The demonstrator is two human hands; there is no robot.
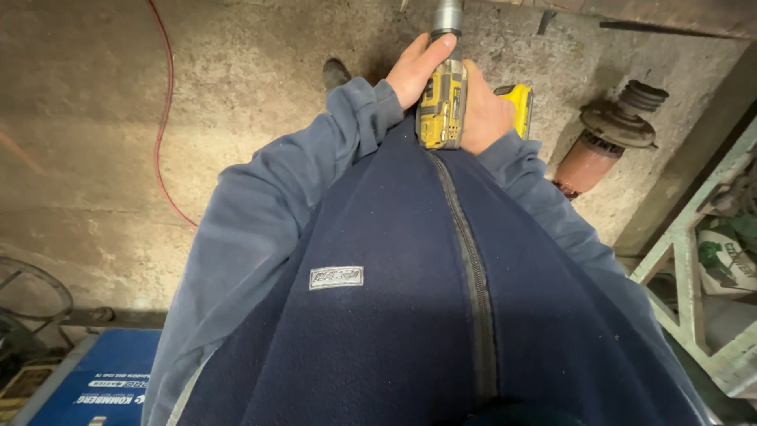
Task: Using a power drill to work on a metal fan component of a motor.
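A yellow and black cordless power tool (441,106) with a grey metal nose points away from me toward the top of the view, held close against my dark blue fleece. My left hand (414,67) rests on its left side, with the thumb laid along the top of the body. My right hand (485,118) wraps the yellow grip on the right side. Both of my sleeves are blue. What the tool's tip touches is cut off by the frame's edge.
Below lies a rough concrete floor (95,118) with a red cable (163,118) running across it. An electric motor rotor (603,150) with copper winding lies at the right. A pale green metal frame (686,260) stands at the right edge, a blue case (102,386) at bottom left.
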